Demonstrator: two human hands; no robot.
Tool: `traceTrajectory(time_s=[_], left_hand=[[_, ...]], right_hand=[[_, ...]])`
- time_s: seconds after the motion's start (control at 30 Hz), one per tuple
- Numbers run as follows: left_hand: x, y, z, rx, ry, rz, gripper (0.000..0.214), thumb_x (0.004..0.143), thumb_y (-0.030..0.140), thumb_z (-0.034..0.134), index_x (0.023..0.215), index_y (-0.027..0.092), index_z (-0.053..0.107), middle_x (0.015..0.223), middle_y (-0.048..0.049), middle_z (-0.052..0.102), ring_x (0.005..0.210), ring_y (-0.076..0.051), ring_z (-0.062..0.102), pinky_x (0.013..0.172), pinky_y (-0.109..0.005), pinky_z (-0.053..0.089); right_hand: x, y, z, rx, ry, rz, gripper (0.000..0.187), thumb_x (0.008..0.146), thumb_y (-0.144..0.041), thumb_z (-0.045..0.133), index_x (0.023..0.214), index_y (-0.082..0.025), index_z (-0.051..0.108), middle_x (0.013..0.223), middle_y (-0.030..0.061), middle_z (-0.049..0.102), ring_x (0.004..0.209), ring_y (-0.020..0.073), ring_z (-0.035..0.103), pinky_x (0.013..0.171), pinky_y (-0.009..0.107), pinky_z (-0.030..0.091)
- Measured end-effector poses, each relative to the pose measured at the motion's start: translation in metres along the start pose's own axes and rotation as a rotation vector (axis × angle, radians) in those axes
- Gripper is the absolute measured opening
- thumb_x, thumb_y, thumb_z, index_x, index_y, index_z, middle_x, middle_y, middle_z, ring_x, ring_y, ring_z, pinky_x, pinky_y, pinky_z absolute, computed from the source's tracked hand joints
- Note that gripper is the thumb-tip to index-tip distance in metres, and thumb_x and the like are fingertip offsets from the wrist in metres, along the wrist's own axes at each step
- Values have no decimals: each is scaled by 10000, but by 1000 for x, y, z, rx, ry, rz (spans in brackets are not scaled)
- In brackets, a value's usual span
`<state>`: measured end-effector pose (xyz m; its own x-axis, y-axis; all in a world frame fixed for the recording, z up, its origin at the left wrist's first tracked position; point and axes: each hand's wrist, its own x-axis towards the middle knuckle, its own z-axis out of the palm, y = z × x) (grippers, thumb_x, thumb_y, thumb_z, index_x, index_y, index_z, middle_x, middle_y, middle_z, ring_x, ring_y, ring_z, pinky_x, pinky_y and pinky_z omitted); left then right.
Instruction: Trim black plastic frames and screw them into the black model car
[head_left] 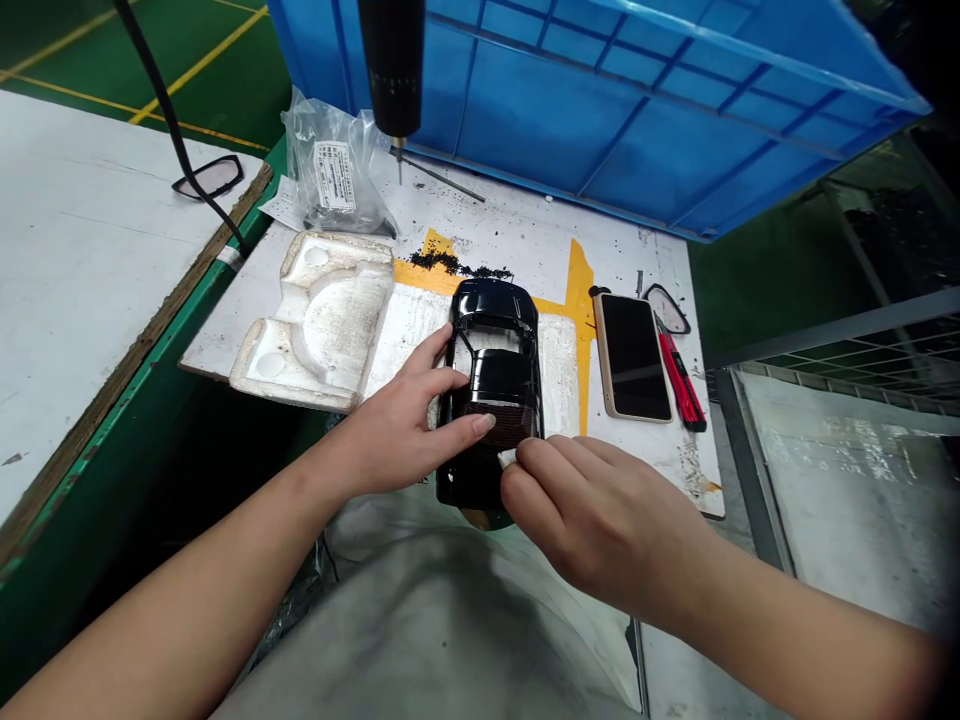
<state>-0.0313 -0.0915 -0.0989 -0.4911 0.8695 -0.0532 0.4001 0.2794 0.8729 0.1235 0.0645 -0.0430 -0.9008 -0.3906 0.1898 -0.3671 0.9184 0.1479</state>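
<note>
Wide left grip (405,425) on car shell (499,372), right (592,510) around white piece (508,458)

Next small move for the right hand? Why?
Probably wipe the small white piece lightly along the glossy black car-shaped shell: the right hand pinches it at the shell's near right edge, while the left hand rests against the opposite side.

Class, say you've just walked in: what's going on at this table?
A person's left hand rests on a black car-shaped body, while the right hand pinches a small white thing, mostly hidden, at the body's near right side. Small black pieces lie scattered beyond it, and a dark driver tool hangs above the table. A phone lies to the right.
</note>
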Motion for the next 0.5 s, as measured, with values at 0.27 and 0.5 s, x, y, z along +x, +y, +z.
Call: traceTrajectory(time_s=[0.27,0.5], left_hand=[[-1,-3,2,18,40,77,351,951,462,608,1171,188,606,1685,-129,215,1567,-233,247,1286,-407,283],[1,-4,2,25,2,11,438,949,563,580,1201,206,615,1705,-89,160,1552,-259,288,1270,-422,325]], right_hand=[[4,2,2,5,-11,-9,217,901,-45,443,760,-206,476,658,8,487,546,181,418,541,323,265],[2,11,-1,137,-47,17,228,876,-18,450,742,-197,496,673,14,509,563,169,431,533,313,300]])
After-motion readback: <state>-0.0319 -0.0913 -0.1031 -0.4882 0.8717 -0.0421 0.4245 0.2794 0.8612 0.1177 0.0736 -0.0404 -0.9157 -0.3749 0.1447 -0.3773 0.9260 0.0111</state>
